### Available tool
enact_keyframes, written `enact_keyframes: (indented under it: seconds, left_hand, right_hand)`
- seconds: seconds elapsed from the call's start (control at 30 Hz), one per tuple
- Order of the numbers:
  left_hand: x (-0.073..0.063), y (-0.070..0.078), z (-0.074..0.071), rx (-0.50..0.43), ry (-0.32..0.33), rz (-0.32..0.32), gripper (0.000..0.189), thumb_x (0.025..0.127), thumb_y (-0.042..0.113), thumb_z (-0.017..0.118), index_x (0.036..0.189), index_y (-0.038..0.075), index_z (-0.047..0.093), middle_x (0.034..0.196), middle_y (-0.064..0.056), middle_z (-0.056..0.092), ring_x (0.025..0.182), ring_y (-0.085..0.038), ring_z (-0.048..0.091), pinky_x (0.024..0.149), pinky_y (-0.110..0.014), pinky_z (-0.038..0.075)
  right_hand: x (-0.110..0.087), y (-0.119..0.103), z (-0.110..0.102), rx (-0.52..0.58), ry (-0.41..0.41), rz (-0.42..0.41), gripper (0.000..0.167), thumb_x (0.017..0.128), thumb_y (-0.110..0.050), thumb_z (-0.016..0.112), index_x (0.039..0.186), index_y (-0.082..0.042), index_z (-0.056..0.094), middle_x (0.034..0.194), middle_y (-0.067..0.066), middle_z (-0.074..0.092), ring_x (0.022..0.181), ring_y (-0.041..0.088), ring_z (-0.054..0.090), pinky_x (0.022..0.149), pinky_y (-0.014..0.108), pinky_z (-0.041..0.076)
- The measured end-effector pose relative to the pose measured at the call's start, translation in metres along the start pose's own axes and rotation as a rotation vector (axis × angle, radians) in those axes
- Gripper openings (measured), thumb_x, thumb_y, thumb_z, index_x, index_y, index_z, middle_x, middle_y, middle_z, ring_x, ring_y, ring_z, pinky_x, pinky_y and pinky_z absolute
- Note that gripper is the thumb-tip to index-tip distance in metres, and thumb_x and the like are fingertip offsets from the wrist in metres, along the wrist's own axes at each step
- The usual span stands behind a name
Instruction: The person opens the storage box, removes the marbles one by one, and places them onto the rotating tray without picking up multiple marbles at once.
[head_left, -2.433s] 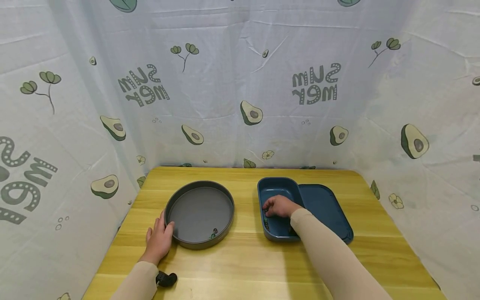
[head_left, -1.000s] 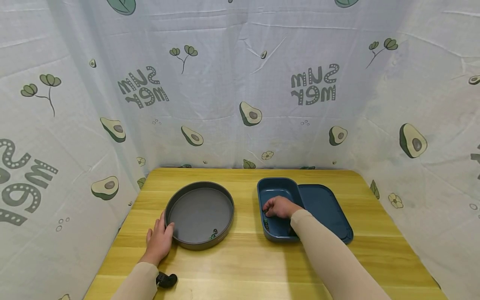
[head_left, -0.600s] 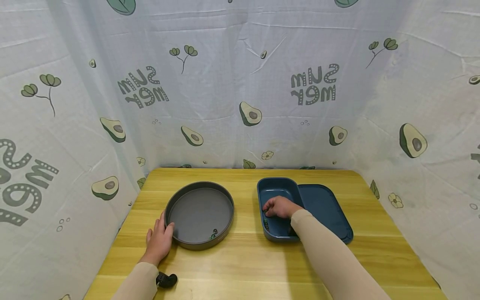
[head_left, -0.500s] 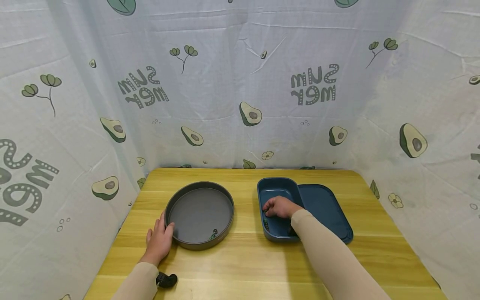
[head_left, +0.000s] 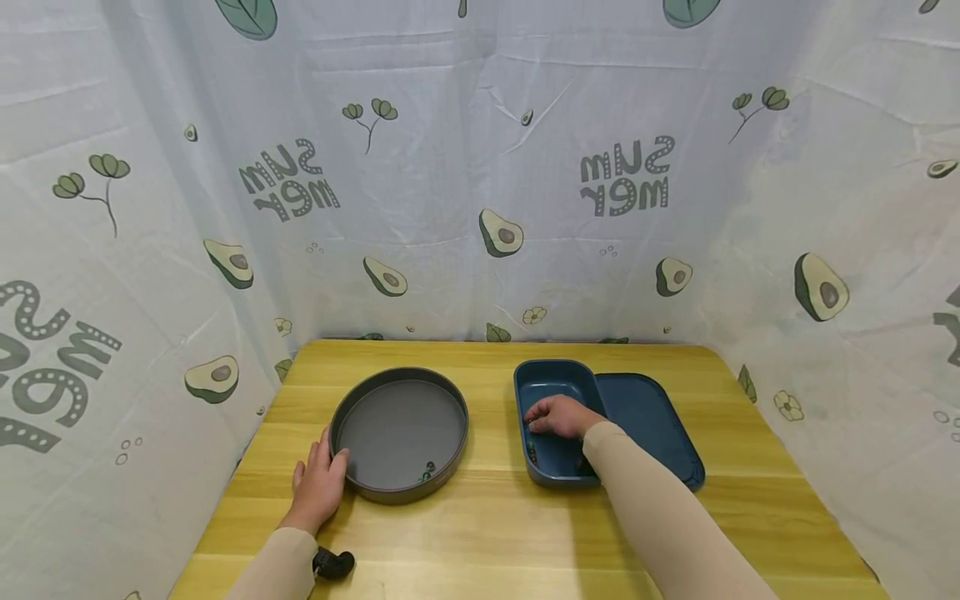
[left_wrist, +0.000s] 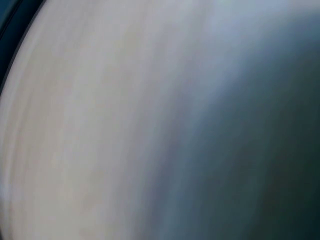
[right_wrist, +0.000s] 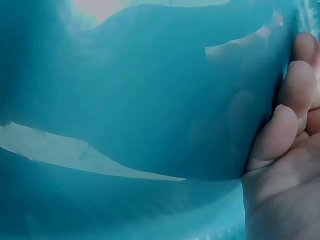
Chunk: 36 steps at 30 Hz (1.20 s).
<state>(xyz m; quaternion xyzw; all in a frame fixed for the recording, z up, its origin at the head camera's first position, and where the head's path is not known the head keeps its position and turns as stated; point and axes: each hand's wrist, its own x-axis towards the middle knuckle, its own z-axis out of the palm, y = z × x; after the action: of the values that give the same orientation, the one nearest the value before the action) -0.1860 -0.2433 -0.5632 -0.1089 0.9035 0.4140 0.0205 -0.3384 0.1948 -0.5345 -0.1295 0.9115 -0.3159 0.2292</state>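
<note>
A round dark-grey pan point(head_left: 400, 429) sits on the left of the table, with two small marble-like pieces point(head_left: 427, 472), dark and green, near its front right wall. My left hand point(head_left: 317, 485) rests against the pan's left side, fingers along the outside and thumb at the rim. Inside a blue rectangular container point(head_left: 555, 392), my right hand point(head_left: 558, 417) has its fingertips together at the left wall, pinching a tiny dark piece point(head_left: 529, 421) that they mostly hide. Several similar small pieces point(head_left: 532, 452) lie along that wall, nearer me. The right wrist view shows curled fingers point(right_wrist: 295, 95) low over the container's glossy floor.
A flat blue lid point(head_left: 651, 425) lies on the wooden table point(head_left: 480, 533) against the container's right side. A black wrist device point(head_left: 333, 564) sticks out from the left sleeve. Patterned cloth point(head_left: 450, 167) hangs behind and beside the table. The left wrist view is a blur.
Both hands keep nearly the same places, the left at the pan and the right in the container. The head view has shifted slightly, so the scene sits a little lower.
</note>
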Motion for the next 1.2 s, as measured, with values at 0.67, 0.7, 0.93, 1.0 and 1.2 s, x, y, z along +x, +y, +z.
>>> enact_keyframes:
  seconds: [0.67,0.7,0.93,1.0,1.2]
  left_hand:
    - [0.001,0.001,0.0,0.0,0.012,-0.001,0.07,0.114,0.036,0.033,0.17,0.004,0.007,0.173,-0.031,0.012,0.161,-0.051,0.004,0.126,-0.069,-0.01]
    - [0.001,0.001,0.0,-0.002,0.014,0.001,0.07,0.114,0.036,0.033,0.17,0.004,0.007,0.173,-0.031,0.012,0.161,-0.052,0.004,0.126,-0.07,-0.009]
    - [0.003,-0.002,0.001,-0.003,0.015,0.006,0.07,0.113,0.037,0.033,0.17,0.006,0.007,0.173,-0.03,0.013,0.161,-0.051,0.004,0.126,-0.069,-0.01]
    - [0.004,-0.002,0.001,-0.002,0.014,0.009,0.07,0.114,0.037,0.033,0.17,0.005,0.006,0.173,-0.031,0.013,0.161,-0.051,0.004,0.126,-0.07,-0.009]
    - [0.002,-0.002,0.001,-0.004,0.007,0.005,0.07,0.114,0.037,0.033,0.17,0.005,0.006,0.173,-0.031,0.012,0.161,-0.051,0.003,0.126,-0.07,-0.009]
  right_hand:
    - [-0.01,-0.02,-0.005,0.049,0.224,-0.064,0.022,0.102,-0.021,0.071,0.122,-0.013,0.077,0.114,0.006,0.075,0.089,0.018,0.065,0.083,0.038,0.06]
    - [-0.011,-0.022,-0.006,0.039,0.24,-0.074,0.023,0.102,-0.022,0.07,0.122,-0.013,0.077,0.116,0.006,0.075,0.09,0.018,0.066,0.084,0.039,0.06]
    - [-0.017,-0.043,-0.009,0.061,0.302,-0.159,0.029,0.105,-0.023,0.065,0.13,-0.01,0.073,0.121,0.008,0.075,0.103,0.023,0.069,0.089,0.045,0.06]
    - [-0.019,-0.051,-0.008,0.091,0.309,-0.175,0.029,0.106,-0.023,0.065,0.13,-0.009,0.073,0.118,0.008,0.075,0.101,0.023,0.069,0.088,0.044,0.059]
    - [-0.023,-0.076,0.001,0.117,0.308,-0.222,0.026,0.104,-0.023,0.067,0.126,-0.01,0.074,0.106,0.011,0.074,0.084,0.016,0.062,0.076,0.035,0.054]
